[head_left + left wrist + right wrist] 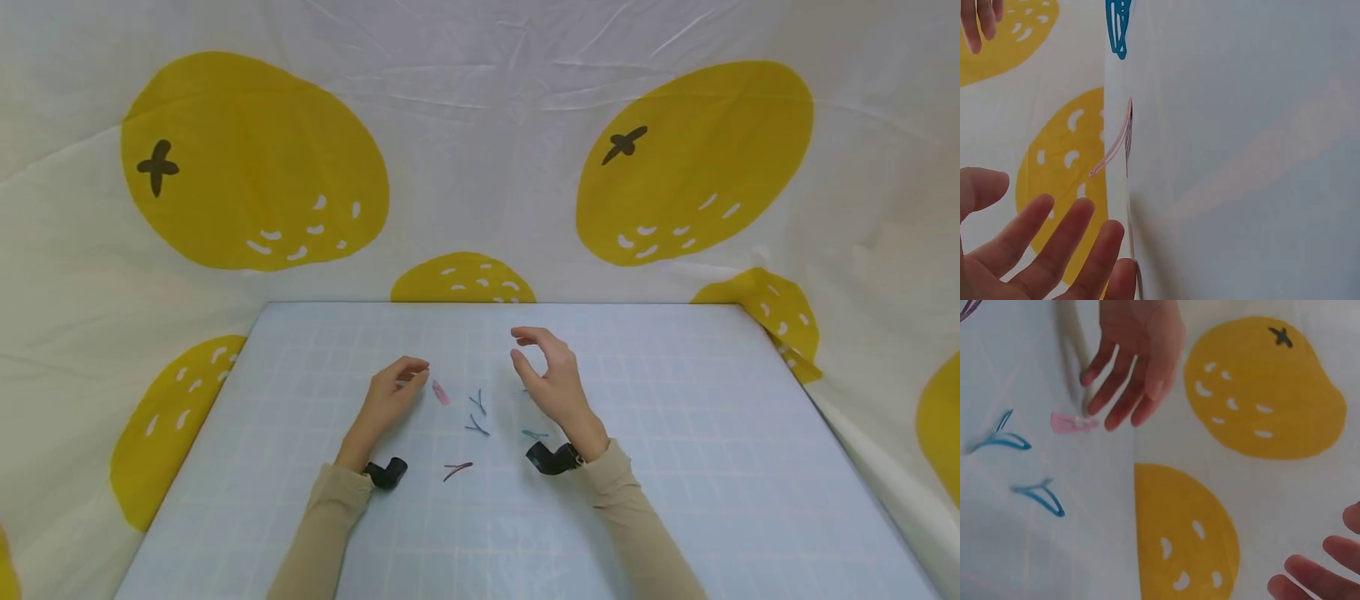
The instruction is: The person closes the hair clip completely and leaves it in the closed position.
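Note:
My left hand [392, 392] hovers just left of a pink snap hair clip [440, 392], fingers loosely bent and holding nothing. In the left wrist view this pink clip [1124, 139] stands sprung apart beyond the fingertips [1113, 234]. My right hand [553, 379] is raised over the table, thumb and fingers spread in a C shape around air. Two blue hair clips [478, 403] [476, 427] lie between the hands with their halves spread. A teal clip [535, 434] lies below the right hand, and another is mostly hidden behind that hand.
A dark red hair clip [457, 470] lies closer to the front, between the forearms. The pale gridded table [675, 500] meets a white cloth [480, 167] with yellow fruit prints at its back and sides. Black wrist cameras [552, 458] sit on both wrists.

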Tool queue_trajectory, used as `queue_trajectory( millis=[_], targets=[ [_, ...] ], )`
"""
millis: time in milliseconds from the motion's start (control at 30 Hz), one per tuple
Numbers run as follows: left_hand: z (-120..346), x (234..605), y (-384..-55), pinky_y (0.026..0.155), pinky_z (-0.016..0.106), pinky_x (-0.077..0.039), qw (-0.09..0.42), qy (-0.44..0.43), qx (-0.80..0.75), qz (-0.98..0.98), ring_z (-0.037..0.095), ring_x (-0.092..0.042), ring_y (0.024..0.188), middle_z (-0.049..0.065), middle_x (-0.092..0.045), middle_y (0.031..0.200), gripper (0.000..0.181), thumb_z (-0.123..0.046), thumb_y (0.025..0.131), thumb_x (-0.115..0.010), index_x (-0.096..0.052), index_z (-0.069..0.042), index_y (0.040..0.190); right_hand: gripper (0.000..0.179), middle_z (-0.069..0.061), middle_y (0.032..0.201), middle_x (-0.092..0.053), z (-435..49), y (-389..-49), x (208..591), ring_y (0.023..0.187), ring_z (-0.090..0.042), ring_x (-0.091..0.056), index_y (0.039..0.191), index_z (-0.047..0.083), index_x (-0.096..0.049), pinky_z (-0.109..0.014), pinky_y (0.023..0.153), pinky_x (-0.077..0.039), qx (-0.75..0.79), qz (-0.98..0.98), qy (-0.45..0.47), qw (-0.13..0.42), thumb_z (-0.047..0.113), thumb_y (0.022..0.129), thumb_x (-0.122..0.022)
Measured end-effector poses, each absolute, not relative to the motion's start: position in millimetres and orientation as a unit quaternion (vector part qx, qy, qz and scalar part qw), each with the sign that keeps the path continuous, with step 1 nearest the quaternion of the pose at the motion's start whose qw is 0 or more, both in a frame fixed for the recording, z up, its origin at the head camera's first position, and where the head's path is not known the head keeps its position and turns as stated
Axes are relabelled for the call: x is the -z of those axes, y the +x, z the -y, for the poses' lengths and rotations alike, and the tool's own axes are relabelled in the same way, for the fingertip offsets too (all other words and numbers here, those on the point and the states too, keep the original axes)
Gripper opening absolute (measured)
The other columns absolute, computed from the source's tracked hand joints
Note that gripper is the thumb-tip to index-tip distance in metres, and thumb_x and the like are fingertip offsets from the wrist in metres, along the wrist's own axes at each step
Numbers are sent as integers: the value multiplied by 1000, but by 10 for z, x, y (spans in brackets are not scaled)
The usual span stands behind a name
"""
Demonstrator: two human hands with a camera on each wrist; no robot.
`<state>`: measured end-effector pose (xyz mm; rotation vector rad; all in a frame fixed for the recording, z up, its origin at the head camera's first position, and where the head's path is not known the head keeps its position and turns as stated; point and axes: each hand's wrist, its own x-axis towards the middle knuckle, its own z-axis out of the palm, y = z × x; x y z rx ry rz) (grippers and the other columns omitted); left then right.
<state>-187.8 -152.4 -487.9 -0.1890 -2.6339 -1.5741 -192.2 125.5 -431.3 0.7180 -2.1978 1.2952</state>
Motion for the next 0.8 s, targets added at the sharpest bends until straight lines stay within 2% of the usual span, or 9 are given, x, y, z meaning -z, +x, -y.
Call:
queue_trajectory(
  millis=[133, 300, 433, 567, 800],
  targets=[
    [1487, 4917, -1941, 93, 45, -48, 13, -50, 521, 852, 27, -60, 105, 9, -67, 115, 24, -22, 98, -63, -67, -7, 117, 25, -12, 112, -69, -1078, -1969, 4386, 100, -27, -65, 117, -2, -65, -47, 93, -48, -488, 802, 260, 225, 4, 93, -65],
    [1466, 4989, -1994, 85, 41, -47, 10, -39, 522, 852, 24, -62, 98, 7, -69, 110, 24, -22, 94, -68, -70, -7, 113, 21, -12, 108, -70, -851, -2002, 4508, 99, -27, -64, 112, -1, -67, -50, 90, -50, -511, 801, 248, 188, 4, 92, -66],
    [1470, 5064, -2015, 76, 34, -46, 26, -39, 514, 856, 20, -60, 87, 6, -69, 98, 21, -19, 91, -73, -72, -7, 108, 18, -11, 103, -70, -688, -2002, 4624, 96, -29, -63, 108, 1, -69, -51, 87, -50, -498, 822, 235, 147, 8, 92, -68],
    [1480, 5130, -2007, 71, 29, -42, 43, -49, 512, 857, 18, -55, 78, 5, -64, 86, 18, -14, 87, -76, -74, -6, 103, 16, -9, 94, -71, -568, -1971, 4718, 90, -26, -62, 102, 2, -72, -44, 82, -48, -443, 859, 227, 115, 11, 89, -71],
    [1498, 5225, -2014, 69, 29, -42, 88, -75, 511, 851, 18, -55, 77, 3, -63, 84, 13, -10, 84, -79, -76, -8, 97, 17, -8, 92, -71, -443, -1944, 4772, 88, -25, -60, 99, 4, -75, -38, 80, -45, -381, 892, 234, 65, 17, 87, -73]
  ],
)
